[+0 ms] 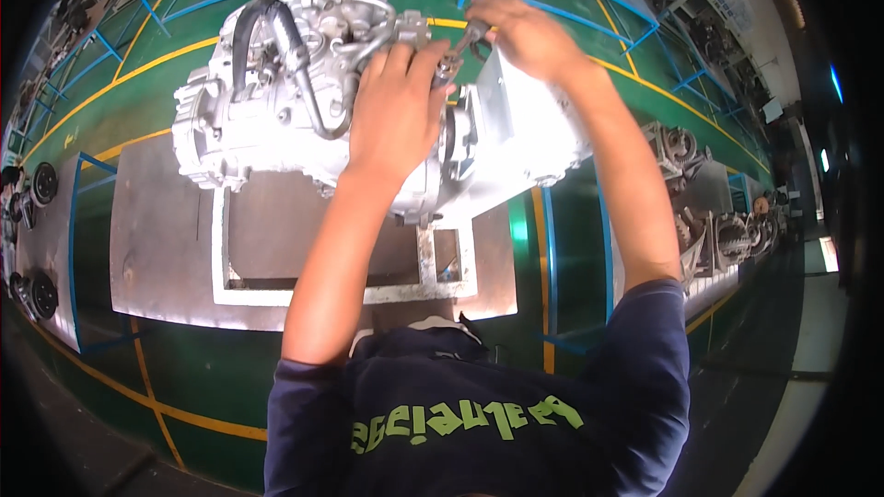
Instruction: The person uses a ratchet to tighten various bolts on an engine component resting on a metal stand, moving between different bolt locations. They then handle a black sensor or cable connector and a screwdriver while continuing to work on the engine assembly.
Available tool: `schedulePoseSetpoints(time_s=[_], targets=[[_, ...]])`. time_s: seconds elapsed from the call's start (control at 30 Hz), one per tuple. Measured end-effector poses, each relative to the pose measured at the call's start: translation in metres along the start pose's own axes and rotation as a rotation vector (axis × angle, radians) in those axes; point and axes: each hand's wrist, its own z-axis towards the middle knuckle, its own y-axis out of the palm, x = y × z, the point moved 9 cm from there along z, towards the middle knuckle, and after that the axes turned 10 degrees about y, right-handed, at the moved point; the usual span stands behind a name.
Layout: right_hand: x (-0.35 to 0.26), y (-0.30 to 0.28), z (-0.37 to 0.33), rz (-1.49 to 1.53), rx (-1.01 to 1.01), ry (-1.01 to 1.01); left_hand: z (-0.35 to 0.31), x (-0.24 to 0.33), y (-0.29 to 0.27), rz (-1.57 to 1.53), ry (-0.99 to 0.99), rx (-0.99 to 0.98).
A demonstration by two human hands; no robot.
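Observation:
A large silver-painted gearbox (pixel 267 120) stands in front of me, with a black hose and metal pipes on its upper left. My left hand (pixel 396 115) is on its middle top, with the thumb and forefinger closed about the metal end of a wrench-like tool (pixel 471 34). Over the right part of the housing, my right hand (pixel 525 37) is closed round the tool's other end. The tool slants from upper right to lower left between both hands. Its exact kind and whatever its lower end sits on are partly hidden by my fingers and the glare.
Under the gearbox is a white metal frame (pixel 276 296) on a grey tabletop (pixel 157 248). Blue-framed benches stand around, with gears and housings (pixel 732 235) at right and black round parts (pixel 43 290) at left. Yellow lines (pixel 207 423) cross the green floor.

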Motion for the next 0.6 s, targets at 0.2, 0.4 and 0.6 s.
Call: schedulePoseSetpoints(time_s=[0.2, 0.4, 0.6], targets=[[-0.021, -0.024, -0.034, 0.051, -0.107, 0.056, -0.009, -0.005, -0.013, 0.151, -0.076, 0.016], [-0.031, -0.033, -0.041, 0.149, 0.014, 0.257, -0.009, -0.002, -0.004, -0.017, -0.058, -0.01], [-0.048, -0.06, -0.053, -0.275, -0.043, 0.256, -0.01, -0.006, -0.007, -0.152, 0.027, 0.046]])
